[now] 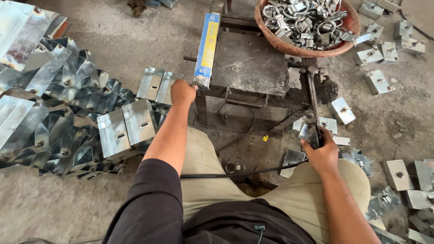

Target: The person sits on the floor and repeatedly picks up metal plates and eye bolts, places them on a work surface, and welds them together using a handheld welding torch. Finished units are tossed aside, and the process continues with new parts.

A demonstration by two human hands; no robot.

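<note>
At far left we see a heap of folded metal boxes (68, 113) on the floor. Our left hand (182, 91) reaches the near end of the blue and yellow rod packet (207, 49) on the bench (253, 68), fingers curled at its open end; whether they pinch a rod we cannot tell. Our right hand (320, 151) is closed around the welding holder (313, 113). Best keep that holder steady and clear of the bench while drawing one rod straight out.

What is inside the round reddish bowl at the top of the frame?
The bowl is heaped with shiny metal shackles and clamp-like parts. Only the top layer shows; the pieces underneath and the bowl's bottom are covered.
</note>
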